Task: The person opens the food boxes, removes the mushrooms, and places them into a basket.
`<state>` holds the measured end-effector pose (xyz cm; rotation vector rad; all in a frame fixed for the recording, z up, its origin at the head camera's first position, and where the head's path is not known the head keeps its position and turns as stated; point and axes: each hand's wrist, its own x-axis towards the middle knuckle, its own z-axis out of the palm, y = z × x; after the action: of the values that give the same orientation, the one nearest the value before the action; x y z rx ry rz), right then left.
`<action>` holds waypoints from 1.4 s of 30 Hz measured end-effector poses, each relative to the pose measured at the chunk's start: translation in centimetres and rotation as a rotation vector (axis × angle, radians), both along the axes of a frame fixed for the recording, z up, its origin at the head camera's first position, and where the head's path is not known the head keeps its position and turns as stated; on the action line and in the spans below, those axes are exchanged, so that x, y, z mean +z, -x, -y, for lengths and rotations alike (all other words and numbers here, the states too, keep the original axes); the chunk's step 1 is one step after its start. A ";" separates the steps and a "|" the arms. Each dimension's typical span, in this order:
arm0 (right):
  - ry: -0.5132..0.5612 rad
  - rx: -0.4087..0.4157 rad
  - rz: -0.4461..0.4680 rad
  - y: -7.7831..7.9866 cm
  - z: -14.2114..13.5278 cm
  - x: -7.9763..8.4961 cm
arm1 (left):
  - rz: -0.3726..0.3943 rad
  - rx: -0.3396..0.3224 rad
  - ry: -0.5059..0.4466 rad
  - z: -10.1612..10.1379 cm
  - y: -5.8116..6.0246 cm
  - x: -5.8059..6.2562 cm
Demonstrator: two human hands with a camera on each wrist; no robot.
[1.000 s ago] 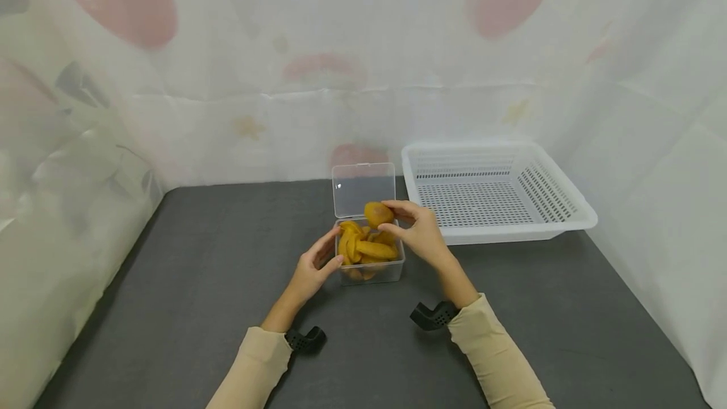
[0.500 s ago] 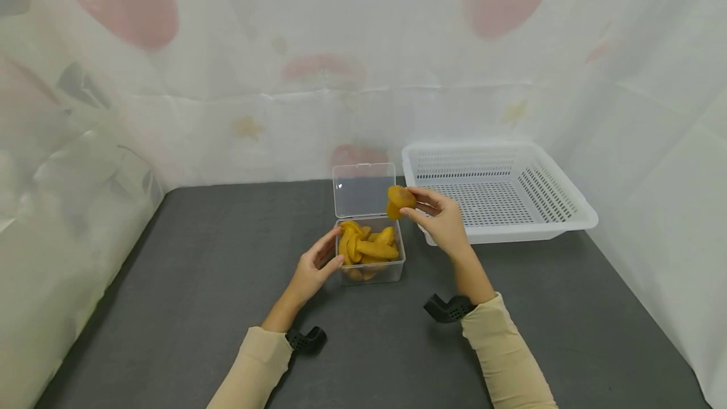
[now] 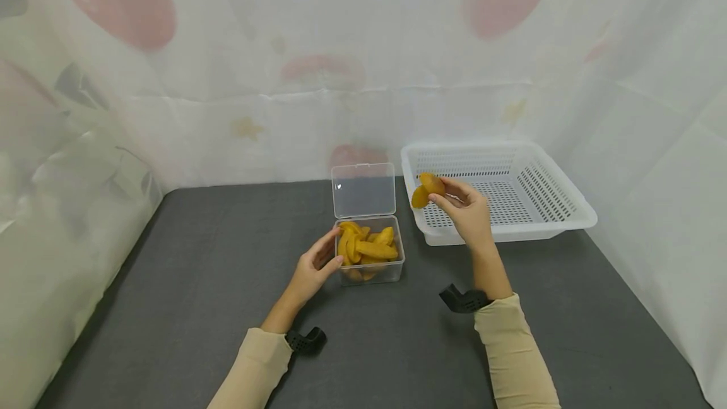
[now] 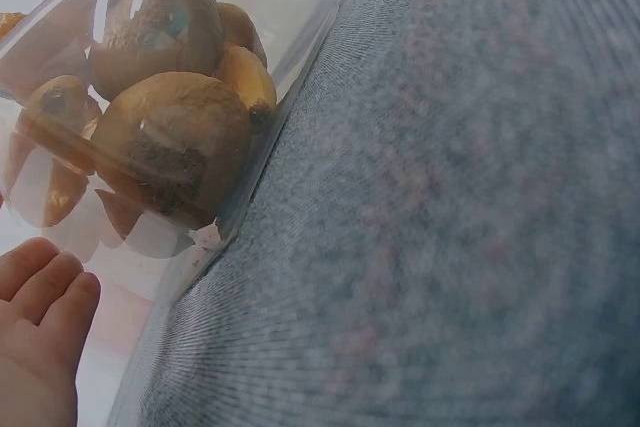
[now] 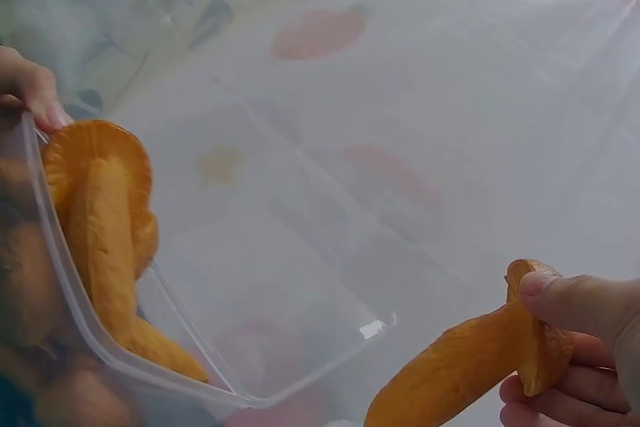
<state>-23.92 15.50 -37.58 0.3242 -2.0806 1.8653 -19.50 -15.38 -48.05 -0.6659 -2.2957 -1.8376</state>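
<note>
In the head view my right hand [image 3: 472,214] is raised over the near-left part of a white basket [image 3: 568,226]. Thumb and fingers pinch an orange-yellow mushroom [image 3: 431,184] by its cap, its thick stem pointing away in the right wrist view. A clear plastic box [image 3: 388,274] full of similar mushrooms [image 3: 377,249] stands left of the basket, its hinged lid [image 3: 363,189] tipped up at the back. My left hand [image 3: 308,273] rests against the box's left side, thumb and fingers spread along the rim; the left wrist view shows several straight fingers [image 4: 70,312] beside its wall.
Dark grey cloth covers the table [image 3: 227,238], in front of and left of the box. A pale patterned curtain [image 3: 318,30] hangs behind and along both sides. The basket has perforated walls and floor, and sits at the back right.
My right hand has lifted the mushroom up from above the box and carried it rightward over the basket's near-left edge. The left hand and box have stayed in place.
</note>
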 end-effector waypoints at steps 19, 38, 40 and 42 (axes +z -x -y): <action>-0.067 -0.137 0.029 1.2 -2.0 -1.6 | -0.025 0.017 0.024 0.0 0.1 -0.1; -0.189 0.044 0.004 -0.7 -0.3 0.5 | -0.018 0.000 0.009 0.0 0.0 0.0; -0.194 0.076 -0.009 -0.8 -0.1 0.6 | -0.020 -0.001 0.008 0.0 0.0 0.0; -0.200 0.109 -0.017 -1.0 0.2 0.7 | -0.020 0.001 0.009 0.0 0.0 0.0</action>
<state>-22.95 15.28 -36.87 0.5088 -2.2850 1.7077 -19.49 -15.36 -48.04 -0.6808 -2.2923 -1.8127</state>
